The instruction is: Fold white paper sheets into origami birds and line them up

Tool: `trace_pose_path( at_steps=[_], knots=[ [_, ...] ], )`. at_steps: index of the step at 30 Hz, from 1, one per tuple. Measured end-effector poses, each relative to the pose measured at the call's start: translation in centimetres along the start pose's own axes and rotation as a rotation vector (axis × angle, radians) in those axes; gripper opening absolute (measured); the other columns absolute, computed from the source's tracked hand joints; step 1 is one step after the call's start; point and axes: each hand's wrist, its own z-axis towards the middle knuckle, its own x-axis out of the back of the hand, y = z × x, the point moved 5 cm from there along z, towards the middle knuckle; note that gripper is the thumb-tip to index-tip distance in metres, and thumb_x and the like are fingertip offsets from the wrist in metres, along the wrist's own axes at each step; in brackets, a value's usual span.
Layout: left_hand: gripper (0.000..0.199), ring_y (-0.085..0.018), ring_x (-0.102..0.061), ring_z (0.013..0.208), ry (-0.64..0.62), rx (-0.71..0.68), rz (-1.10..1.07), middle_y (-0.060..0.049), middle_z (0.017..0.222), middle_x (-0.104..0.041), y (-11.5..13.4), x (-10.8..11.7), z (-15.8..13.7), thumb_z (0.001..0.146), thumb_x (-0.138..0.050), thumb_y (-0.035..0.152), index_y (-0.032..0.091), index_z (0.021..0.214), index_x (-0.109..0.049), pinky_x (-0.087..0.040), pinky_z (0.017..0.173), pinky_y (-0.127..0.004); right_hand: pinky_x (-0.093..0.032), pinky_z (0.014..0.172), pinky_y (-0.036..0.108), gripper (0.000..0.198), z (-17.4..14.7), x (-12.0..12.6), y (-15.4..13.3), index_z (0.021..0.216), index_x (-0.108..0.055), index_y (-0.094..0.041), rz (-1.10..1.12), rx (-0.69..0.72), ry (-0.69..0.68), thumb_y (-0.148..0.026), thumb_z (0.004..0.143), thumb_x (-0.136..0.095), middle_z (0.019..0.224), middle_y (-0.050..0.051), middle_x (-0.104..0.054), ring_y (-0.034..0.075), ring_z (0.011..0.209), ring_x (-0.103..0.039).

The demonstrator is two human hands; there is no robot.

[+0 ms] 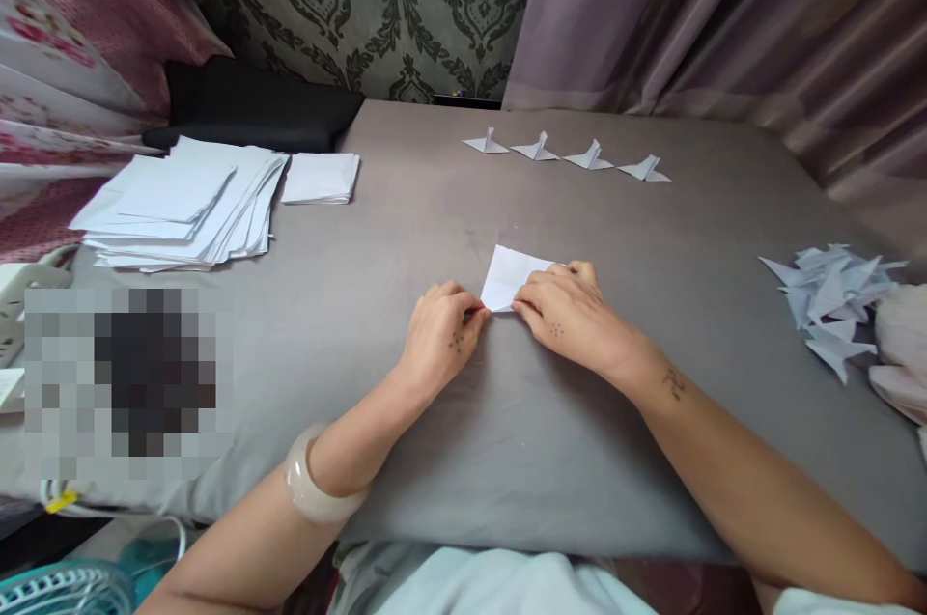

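A small white sheet of paper (513, 273) lies at the middle of the grey-covered table, its near edge apparently folded. My left hand (445, 325) pinches the paper's near left corner between thumb and forefinger. Across the right part of the sheet rests my right hand (569, 311), thumb at the near edge and fingers bent over the top, hiding that side. Both hands are closed on the same paper.
Stacked loose paper (181, 209) lies at the left beside a smaller paper pile (320, 179). Several folded paper birds (590, 156) stand in a row at the back. A heap of folded paper pieces (832, 296) sits at the right. The grey cloth (406, 209) covers the table.
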Motion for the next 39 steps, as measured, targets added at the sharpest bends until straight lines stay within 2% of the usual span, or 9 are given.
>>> trace_pose_path(
  at_steps=[6,15,24,30,34,39],
  knots=[
    [0.012,-0.022,-0.053,0.092,0.021,0.098,-0.042,-0.008,0.094,-0.059,-0.4,-0.1,0.0,0.085,-0.059,0.024,0.019,0.085,-0.071,-0.045,0.084,-0.037,-0.024,0.087,0.036,0.027,1.7,0.7,0.0,0.067,-0.065,-0.016,-0.065,-0.037,-0.186,-0.022,0.088,-0.048,0.073,0.007,-0.068,0.018,0.079,-0.056],
    [0.010,-0.023,-0.049,0.093,0.045,0.121,-0.087,-0.007,0.093,-0.055,-0.6,-0.6,0.4,0.080,-0.061,0.023,0.018,0.074,-0.067,-0.043,0.084,-0.038,-0.029,0.084,0.033,0.021,3.5,1.4,-0.6,0.071,-0.067,-0.016,-0.150,-0.047,-0.380,-0.017,0.080,-0.048,0.068,0.006,-0.065,0.017,0.071,-0.057],
    [0.010,-0.024,-0.045,0.095,0.040,0.154,-0.103,-0.007,0.094,-0.054,-0.8,-0.5,0.5,0.079,-0.062,0.024,0.018,0.073,-0.067,-0.041,0.085,-0.038,-0.032,0.073,0.030,0.018,4.3,1.3,-0.2,0.069,-0.064,-0.018,-0.165,-0.036,-0.444,-0.023,0.081,-0.050,0.073,0.005,-0.066,0.016,0.068,-0.055],
    [0.009,-0.024,-0.044,0.098,-0.005,0.182,-0.136,-0.008,0.098,-0.052,-1.1,-0.3,0.5,0.080,-0.062,0.025,0.017,0.076,-0.061,-0.042,0.086,-0.037,-0.032,0.069,0.030,0.019,4.8,1.2,-0.2,0.065,-0.062,-0.018,-0.170,-0.034,-0.472,-0.022,0.079,-0.051,0.065,0.004,-0.062,0.015,0.062,-0.052],
    [0.012,-0.023,-0.044,0.096,-0.036,0.214,-0.133,-0.008,0.099,-0.049,-1.4,-0.2,0.7,0.079,-0.064,0.025,0.017,0.083,-0.054,-0.043,0.083,-0.036,-0.032,0.067,0.030,0.017,5.0,1.3,-0.3,0.069,-0.065,-0.017,-0.176,-0.044,-0.500,-0.022,0.077,-0.052,0.067,0.005,-0.062,0.016,0.062,-0.054],
    [0.007,-0.022,-0.045,0.097,-0.059,0.215,-0.151,-0.006,0.096,-0.049,-1.6,-0.1,1.0,0.077,-0.061,0.018,0.018,0.080,-0.055,-0.042,0.085,-0.035,-0.034,0.067,0.030,0.017,5.1,1.3,-0.4,0.076,-0.068,-0.016,-0.193,-0.061,-0.526,-0.022,0.077,-0.052,0.073,0.007,-0.065,0.017,0.067,-0.057]
  ],
)
